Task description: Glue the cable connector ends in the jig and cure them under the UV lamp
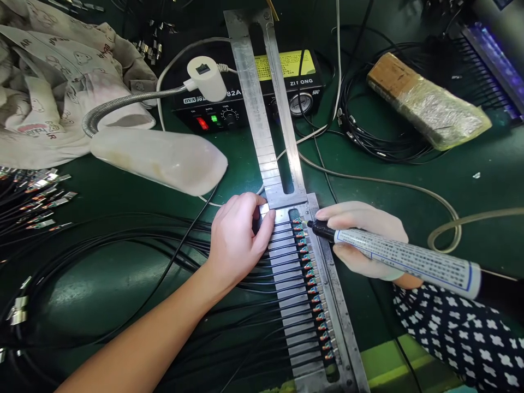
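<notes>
My left hand [239, 237] rests palm down on several black cables [123, 240] where they enter a long metal jig [305, 284], fingertips on the jig's upper slots. My right hand [364, 237] grips a white dispensing syringe [409, 256] with printed text; its black tip touches the topmost cable end in the row of coloured wire ends [313, 284] lined up along the jig's slot. A dotted sleeve [458, 333] covers my right forearm.
A white gooseneck lamp [159, 158] hangs over the green mat at the left. A black dispenser controller [245, 103] with lit indicators stands behind the jig. A wrapped block [428, 101] lies on coiled cables at the right, cloth [53, 76] at the far left.
</notes>
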Action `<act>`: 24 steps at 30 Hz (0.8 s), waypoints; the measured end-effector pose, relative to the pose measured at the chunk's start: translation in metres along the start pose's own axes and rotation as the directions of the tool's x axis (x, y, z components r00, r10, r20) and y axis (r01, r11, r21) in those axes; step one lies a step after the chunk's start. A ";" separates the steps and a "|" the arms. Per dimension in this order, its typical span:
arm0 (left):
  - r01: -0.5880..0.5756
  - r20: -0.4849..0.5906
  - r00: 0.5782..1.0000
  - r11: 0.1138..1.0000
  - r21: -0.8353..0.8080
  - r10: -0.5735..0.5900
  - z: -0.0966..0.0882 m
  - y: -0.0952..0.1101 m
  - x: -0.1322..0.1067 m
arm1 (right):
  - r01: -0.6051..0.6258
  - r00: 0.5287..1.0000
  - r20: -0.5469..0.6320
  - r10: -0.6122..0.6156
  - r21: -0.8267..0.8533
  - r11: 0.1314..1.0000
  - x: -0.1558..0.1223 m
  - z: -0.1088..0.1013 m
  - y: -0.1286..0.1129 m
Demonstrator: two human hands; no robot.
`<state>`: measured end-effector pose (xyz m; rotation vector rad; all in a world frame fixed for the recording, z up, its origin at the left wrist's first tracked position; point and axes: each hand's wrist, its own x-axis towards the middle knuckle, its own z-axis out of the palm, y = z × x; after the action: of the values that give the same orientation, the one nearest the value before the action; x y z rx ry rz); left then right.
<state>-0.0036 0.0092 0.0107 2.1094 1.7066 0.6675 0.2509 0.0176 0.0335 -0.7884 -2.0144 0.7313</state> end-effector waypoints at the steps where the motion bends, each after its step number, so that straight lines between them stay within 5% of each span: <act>1: 0.000 0.001 1.000 1.000 0.000 0.000 0.000 0.000 0.000 | -0.002 1.000 0.002 0.002 0.001 1.000 0.000 0.000 0.000; 24: -0.002 0.002 1.000 1.000 0.005 0.002 0.000 -0.001 0.000 | 0.022 1.000 -0.001 -0.022 0.007 1.000 -0.001 -0.001 -0.001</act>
<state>-0.0043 0.0093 0.0105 2.1152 1.7069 0.6627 0.2519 0.0168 0.0340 -0.7617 -2.0160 0.7251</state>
